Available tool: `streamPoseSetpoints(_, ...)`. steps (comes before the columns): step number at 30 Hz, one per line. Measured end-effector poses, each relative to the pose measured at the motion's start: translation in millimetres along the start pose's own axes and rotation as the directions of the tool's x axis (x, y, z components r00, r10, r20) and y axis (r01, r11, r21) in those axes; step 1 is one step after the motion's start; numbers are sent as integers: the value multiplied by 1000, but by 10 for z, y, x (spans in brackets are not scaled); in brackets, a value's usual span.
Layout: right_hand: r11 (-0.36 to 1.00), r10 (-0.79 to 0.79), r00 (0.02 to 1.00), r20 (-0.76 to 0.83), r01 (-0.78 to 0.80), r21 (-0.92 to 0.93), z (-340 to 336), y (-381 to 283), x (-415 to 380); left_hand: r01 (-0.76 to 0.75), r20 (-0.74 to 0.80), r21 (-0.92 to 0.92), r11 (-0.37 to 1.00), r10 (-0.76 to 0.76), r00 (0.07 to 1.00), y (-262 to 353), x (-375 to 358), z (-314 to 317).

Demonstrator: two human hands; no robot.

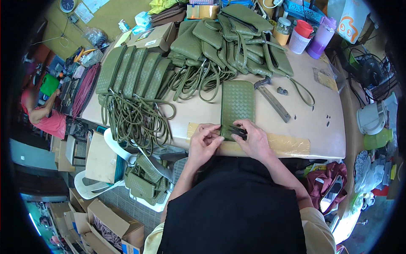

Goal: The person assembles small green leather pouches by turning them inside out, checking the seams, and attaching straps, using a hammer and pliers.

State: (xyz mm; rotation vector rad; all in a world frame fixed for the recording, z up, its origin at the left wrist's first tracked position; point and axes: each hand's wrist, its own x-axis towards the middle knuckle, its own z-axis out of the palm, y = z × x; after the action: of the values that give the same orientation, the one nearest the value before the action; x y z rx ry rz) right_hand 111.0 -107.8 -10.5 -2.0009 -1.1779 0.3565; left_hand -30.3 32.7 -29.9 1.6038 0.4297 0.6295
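Note:
A green woven-pattern pouch (238, 101) lies lengthwise in front of me, its near end between my hands. My left hand (206, 142) is at its lower left corner, with thumb and index fingertip curled in at the edge. My right hand (255, 139) grips a dark pronged hand tool (239, 131), perhaps pliers, over the lower part of the pouch. Its jaws point left and are partly hidden by the fingers. Just right of the pouch lies a hammer (272, 101) with a worn handle. Under the near end runs a tan taped strip (287, 145).
Stacked green pouches (131, 72) with looped wrist straps (135, 114) cover the left. A heap of pouches (228, 42) fills the back. A red-lidded cup (301, 36) and purple bottle (321, 38) stand back right. Another person (42, 110) sits far left. More pouches (144, 182) rest on a chair.

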Motion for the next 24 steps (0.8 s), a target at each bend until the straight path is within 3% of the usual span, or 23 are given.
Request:
streamPoseSetpoints(2, 1000, 21, 1000, 8, -21, 23, 2, -2, -3, -122, 15, 379, 917, 126, 992, 54, 13, 33)
streamPoseSetpoints(4, 999, 38, 999, -4, -38, 16, 0, -43, -7, -110, -21, 423, 899, 130, 991, 87, 39, 63)
streamPoseSetpoints(6, 999, 35, 999, -27, -35, 19, -2, -89, -16, 15, -9, 575, 818, -12, 1000, 87, 56, 50)
streamPoseSetpoints(10, 994, 62, 994, -93, -52, 97, 31, -32, -18, -22, -50, 555, 831, 60, 997, 41, 101, 83)
streamPoseSetpoints(12, 989, 83, 992, -96, -70, 128, 57, 50, -17, 104, -123, 222, 969, -78, 989, 222, 112, 120)
streamPoseSetpoints(13, 984, 101, 990, -94, -85, 158, 61, 72, -11, 68, -84, 343, 937, -41, 996, 298, 121, 132)
streamPoseSetpoints(14, 984, 102, 990, -95, -86, 158, 58, 71, -7, 68, -84, 344, 937, -42, 996, 255, 141, 138)
streamPoseSetpoints(16, 983, 106, 989, -102, -89, 161, 57, 49, -7, -99, 42, 648, 756, 94, 995, 157, 186, 157)
streamPoseSetpoints(18, 983, 132, 987, -93, -119, 141, 3, -35, -16, -62, 36, 638, 768, 51, 998, 126, 227, 174)
streamPoseSetpoints(21, 985, 131, 986, -106, -117, 128, 7, -40, -39, -119, 6, 647, 753, 151, 988, 11, 238, 150)
streamPoseSetpoints(23, 987, 100, 986, -135, -82, 135, 23, -16, -32, 204, -73, 438, 876, -192, 979, -9, 229, 93)
streamPoseSetpoints(24, 992, 68, 988, -137, -53, 112, 29, -4, -31, 203, -71, 440, 875, -192, 979, -26, 223, 80)
